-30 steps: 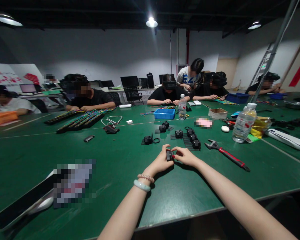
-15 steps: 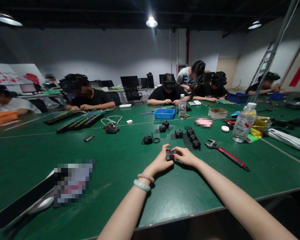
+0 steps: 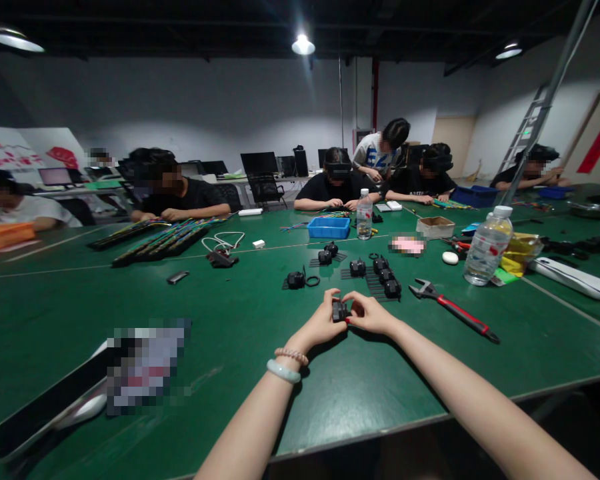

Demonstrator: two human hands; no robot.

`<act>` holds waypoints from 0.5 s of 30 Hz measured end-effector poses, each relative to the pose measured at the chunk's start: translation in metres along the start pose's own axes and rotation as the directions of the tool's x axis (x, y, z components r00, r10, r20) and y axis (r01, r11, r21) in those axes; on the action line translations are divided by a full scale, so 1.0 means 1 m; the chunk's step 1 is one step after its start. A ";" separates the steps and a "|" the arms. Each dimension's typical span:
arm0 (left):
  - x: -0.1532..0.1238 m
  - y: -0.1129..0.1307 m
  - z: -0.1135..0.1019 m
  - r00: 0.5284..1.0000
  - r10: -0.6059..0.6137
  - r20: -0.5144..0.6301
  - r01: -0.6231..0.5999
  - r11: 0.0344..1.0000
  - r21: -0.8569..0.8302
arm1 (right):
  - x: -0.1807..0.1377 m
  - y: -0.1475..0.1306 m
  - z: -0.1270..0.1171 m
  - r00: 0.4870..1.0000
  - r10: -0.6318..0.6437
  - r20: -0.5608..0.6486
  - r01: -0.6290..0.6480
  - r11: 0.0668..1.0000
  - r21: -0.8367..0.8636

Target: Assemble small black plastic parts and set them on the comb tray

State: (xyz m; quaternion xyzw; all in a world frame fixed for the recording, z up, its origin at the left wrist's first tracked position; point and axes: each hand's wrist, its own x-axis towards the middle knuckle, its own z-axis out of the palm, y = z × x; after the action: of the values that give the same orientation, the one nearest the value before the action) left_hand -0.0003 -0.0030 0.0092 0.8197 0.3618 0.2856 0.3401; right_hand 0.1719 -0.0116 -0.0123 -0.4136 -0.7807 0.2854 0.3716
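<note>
Just above the green table (image 3: 220,400), a small black plastic part (image 3: 339,311) sits between my two hands. My left hand (image 3: 325,319) is closed on its left side, thumb in front and fingers behind. My right hand (image 3: 373,315) pinches its right side with thumb and forefinger; a red nail shows at its lower edge. Beyond my hands lie similar black parts with comb-like prongs: one (image 3: 296,280) beside a black ring (image 3: 313,281), one (image 3: 357,268) in the middle, and a row of several (image 3: 386,275) to the right.
An adjustable wrench (image 3: 460,312) with red-black handle lies right of my hands. Farther right stands a water bottle (image 3: 489,247). A blue tray (image 3: 329,228) and a smaller bottle (image 3: 364,215) are ahead. Cable bundles (image 3: 173,237) lie far left; several people sit across the table.
My right hand's fingers have shifted slightly on the black part, with the thumb now lower and the forefinger more arched. My left hand stays in place.
</note>
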 end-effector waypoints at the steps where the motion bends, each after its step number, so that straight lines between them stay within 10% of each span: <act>1: 0.000 0.000 0.000 1.000 -0.001 -0.002 0.001 1.000 0.000 | 0.000 0.000 0.000 1.000 0.000 -0.003 0.000 1.000 -0.004; 15: 0.001 -0.005 0.002 1.000 0.017 0.004 -0.017 1.000 -0.009 | 0.001 0.001 -0.001 1.000 0.017 -0.013 -0.017 1.000 -0.008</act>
State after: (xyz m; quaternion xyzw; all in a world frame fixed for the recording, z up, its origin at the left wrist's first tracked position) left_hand -0.0001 -0.0002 0.0047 0.8216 0.3530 0.2886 0.3421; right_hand 0.1724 -0.0105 -0.0122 -0.4235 -0.7758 0.2829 0.3726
